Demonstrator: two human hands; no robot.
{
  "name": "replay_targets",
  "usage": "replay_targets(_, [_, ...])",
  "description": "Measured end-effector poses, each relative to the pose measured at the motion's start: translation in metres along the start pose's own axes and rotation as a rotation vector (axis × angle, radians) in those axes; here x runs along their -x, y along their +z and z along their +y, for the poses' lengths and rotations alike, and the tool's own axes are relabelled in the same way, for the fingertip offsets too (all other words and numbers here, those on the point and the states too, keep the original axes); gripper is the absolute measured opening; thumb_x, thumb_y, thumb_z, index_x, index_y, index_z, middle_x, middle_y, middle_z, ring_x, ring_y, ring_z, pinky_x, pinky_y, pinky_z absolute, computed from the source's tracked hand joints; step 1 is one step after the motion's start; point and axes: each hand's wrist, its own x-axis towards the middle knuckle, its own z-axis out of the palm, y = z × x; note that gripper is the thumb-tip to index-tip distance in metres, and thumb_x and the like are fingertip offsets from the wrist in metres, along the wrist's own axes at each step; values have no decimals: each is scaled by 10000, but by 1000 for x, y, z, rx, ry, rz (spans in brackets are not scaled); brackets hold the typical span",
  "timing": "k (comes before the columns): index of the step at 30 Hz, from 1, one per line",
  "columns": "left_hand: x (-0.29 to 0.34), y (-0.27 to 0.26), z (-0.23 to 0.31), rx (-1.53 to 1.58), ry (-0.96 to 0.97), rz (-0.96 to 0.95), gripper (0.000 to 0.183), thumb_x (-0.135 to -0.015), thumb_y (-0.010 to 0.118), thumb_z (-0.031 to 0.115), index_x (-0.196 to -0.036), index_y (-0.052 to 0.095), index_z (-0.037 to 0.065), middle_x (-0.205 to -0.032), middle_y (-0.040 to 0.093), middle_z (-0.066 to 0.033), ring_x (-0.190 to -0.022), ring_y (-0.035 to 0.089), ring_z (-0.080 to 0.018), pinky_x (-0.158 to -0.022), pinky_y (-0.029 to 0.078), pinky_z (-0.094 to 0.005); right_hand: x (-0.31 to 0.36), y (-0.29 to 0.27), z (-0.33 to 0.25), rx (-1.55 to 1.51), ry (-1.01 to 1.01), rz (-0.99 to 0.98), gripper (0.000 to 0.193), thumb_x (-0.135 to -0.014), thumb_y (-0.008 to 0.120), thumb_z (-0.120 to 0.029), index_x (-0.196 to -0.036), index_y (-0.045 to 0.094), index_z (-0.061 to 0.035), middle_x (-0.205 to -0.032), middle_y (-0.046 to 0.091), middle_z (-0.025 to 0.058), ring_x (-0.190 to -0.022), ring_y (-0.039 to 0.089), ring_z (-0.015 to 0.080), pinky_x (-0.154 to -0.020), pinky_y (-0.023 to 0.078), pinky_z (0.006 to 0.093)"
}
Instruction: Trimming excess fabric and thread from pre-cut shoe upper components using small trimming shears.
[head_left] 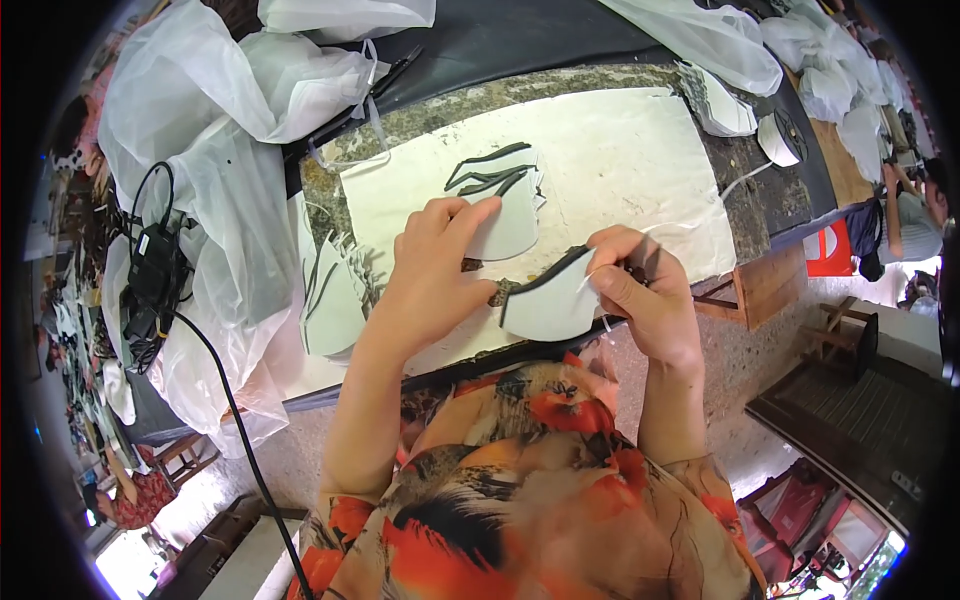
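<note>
Between the thumb and fingers of my right hand (pixel 645 290) is a white curved cut piece (pixel 555 310) with a black band along its top edge. A thin white strip shows by those fingertips. My left hand (pixel 425 265) is open, thumb and forefinger apart. Its forefinger lies at the edge of a small pile of similar white pieces (pixel 508 228) with black edging. The thumb tip is close to the held piece; whether they touch, I cannot tell. Under both hands lies a worn white sheet (pixel 620 140) on the table.
More white pieces (pixel 332 310) are stacked left of my left forearm. Another stack (pixel 718 105) and a roll of white tape (pixel 778 140) are at the far right. Translucent plastic bags (pixel 215 180) and a black adapter (pixel 155 265) with a cable cover the left side.
</note>
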Motion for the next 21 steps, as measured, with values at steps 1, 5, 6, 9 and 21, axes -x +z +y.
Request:
replay_targets(1, [4,-1,-1,2,-1,-3,636,-752,730,98,-1364,561,139,-1277,542,-128,-1161,520,-351,-1021,402,-443,-1,-3,-1,-32,215,-15,75,-942,692,-55,-985,648,-12,-973,558,-19,-863,488,55,-714,416,225])
replay_targets(5, [19,-5,12,90,-5,146,515,-789,706,58,-1296,633,112,-1196,583,-123,-1115,556,-319,-992,435,-398,-4,-4,18,629,-115,70,75,-908,708,-73,-943,666,-20,-933,561,13,-764,492,92,-691,407,232])
replay_targets(6, [23,-5,16,114,-52,205,438,-798,713,52,-1233,678,90,-1150,601,-116,-1091,580,-301,-989,448,-371,-3,-3,20,694,-167,165,83,-890,716,-68,-931,669,-12,-919,557,20,-823,508,113,-727,421,253])
replay_targets(9, [39,-2,25,179,-85,254,252,-821,718,46,-1073,730,62,-1046,635,-94,-1006,612,-278,-936,466,-362,2,2,7,640,-127,100,133,-892,700,-115,-920,650,5,-871,565,81,-808,557,204,-733,459,320])
replay_targets(21, [70,47,24,-52,258,164,249,-828,743,115,-1076,728,95,-1024,644,-8,-957,578,-250,-859,433,-400,-17,21,21,961,-157,-57,167,-874,658,-156,-899,631,8,-813,589,156,-725,582,317,-675,474,376])
